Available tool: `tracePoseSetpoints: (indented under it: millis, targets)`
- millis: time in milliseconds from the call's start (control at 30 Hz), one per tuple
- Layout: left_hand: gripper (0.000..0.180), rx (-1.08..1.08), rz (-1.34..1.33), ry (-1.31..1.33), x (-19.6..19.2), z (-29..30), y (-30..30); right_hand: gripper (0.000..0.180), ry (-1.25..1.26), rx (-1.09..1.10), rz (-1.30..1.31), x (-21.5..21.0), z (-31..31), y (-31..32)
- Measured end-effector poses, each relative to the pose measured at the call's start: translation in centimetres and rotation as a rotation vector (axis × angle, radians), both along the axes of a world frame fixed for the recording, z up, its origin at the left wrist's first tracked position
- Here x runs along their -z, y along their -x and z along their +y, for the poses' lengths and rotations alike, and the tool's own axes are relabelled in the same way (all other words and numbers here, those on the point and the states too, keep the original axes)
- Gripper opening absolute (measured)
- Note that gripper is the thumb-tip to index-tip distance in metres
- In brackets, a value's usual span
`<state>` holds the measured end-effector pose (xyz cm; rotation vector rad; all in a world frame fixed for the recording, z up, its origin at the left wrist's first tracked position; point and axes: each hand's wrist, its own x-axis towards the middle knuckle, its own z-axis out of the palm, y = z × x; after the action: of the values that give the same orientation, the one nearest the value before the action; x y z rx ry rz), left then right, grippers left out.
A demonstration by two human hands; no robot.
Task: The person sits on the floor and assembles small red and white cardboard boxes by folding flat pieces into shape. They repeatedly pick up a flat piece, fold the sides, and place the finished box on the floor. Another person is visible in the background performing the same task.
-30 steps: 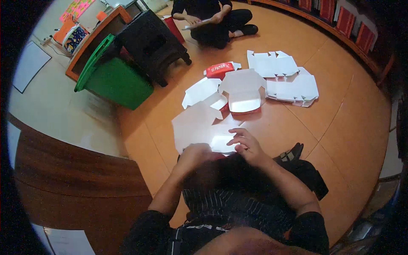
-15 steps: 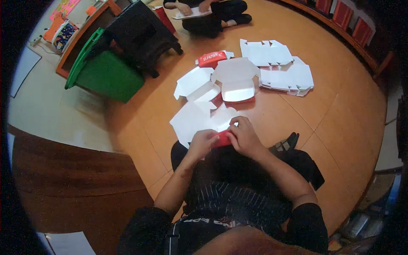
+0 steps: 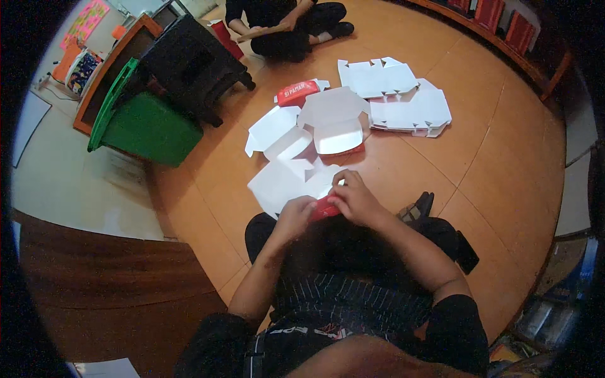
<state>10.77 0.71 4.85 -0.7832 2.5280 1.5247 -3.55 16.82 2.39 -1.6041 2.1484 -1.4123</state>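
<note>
I sit on an orange floor with a flat white cardboard box blank (image 3: 280,183) in front of my knees. My left hand (image 3: 295,214) and my right hand (image 3: 353,198) both grip its near edge, where a red printed flap (image 3: 324,208) is folded up between my fingers. Just beyond it stands a half-folded box with an open lid (image 3: 334,123), red on the outside. A closed red box (image 3: 296,92) lies behind that one.
A stack of flat white blanks (image 3: 403,101) lies to the far right. Another person (image 3: 283,25) sits cross-legged at the far end. A green bin (image 3: 142,123) and a black stool (image 3: 189,66) stand at the left; a dark sandal (image 3: 419,208) is by my right arm.
The view has shifted and my hands have drawn the blank's near edge toward my lap, folding the red flap up between them.
</note>
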Motion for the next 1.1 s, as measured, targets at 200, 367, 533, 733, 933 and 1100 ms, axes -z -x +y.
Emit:
tracePoseSetpoints:
  millis: [200,367,533,733,933,1100]
  targets:
    - [0.025,0.0,0.08,0.049,1.1,-0.7,-0.2,0.02,0.065,-0.056,0.039,0.9,-0.3,0.1]
    - [0.025,-0.237,0.78,0.513,-6.4,5.3,1.2,0.023,-0.064,0.01,-0.333,2.5,0.3,2.3]
    - [0.035,-0.279,0.632,0.324,-3.5,1.1,-0.8,0.025,0.051,-0.005,-0.917,2.1,0.2,2.7]
    - [0.04,-0.166,0.456,0.143,-3.3,-0.5,1.1,0.025,0.015,-0.083,-0.572,1.6,0.8,2.3]
    - [0.035,-0.192,0.286,0.139,-3.9,-0.9,2.1,0.025,-0.041,-0.075,-0.481,-0.6,1.3,1.9]
    - [0.019,-0.142,0.298,0.255,-2.4,-1.2,1.5,0.024,-0.098,0.02,-0.425,-0.6,1.2,1.7]
